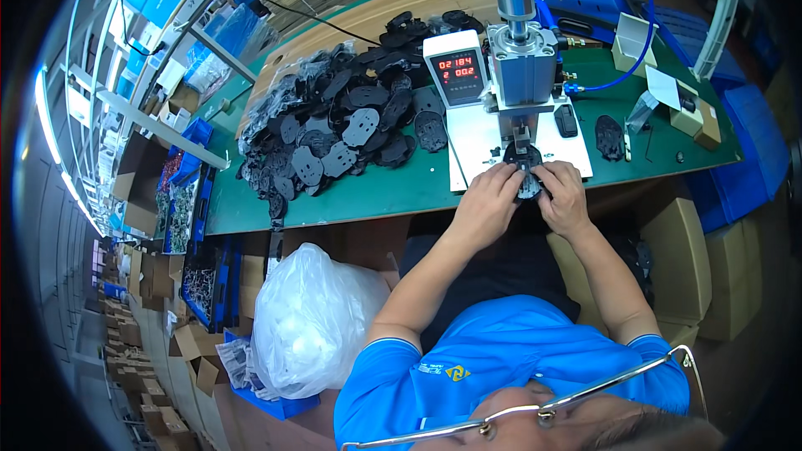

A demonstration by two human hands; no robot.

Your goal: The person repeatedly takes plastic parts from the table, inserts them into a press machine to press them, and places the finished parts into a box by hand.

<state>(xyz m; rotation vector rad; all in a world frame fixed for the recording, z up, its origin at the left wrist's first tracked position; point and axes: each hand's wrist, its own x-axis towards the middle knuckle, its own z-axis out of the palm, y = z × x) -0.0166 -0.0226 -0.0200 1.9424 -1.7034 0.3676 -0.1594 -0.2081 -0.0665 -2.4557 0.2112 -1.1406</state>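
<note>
Both my hands grip a black oval plastic part [528, 187] on the white base plate [561, 147] of a bench press [524, 71]. My left hand [491, 200] closes its fingers on the part's left edge; my right hand [563, 198] holds the right edge. The part's far end lies beneath the press tool, which partly hides it. A white counter box [455, 68] with red digits stands left of the press column. Beside the base plate, to the left, spreads a large heap of similar black oval parts [341, 159].
One black part [609, 138] lies right of the press, near small open cartons [690, 113]. A blue air hose [622, 82] runs to the press. Blue bins [200, 200] of small parts stand left of the green table [334, 210]. A stuffed white plastic bag [313, 317] sits below its front edge.
</note>
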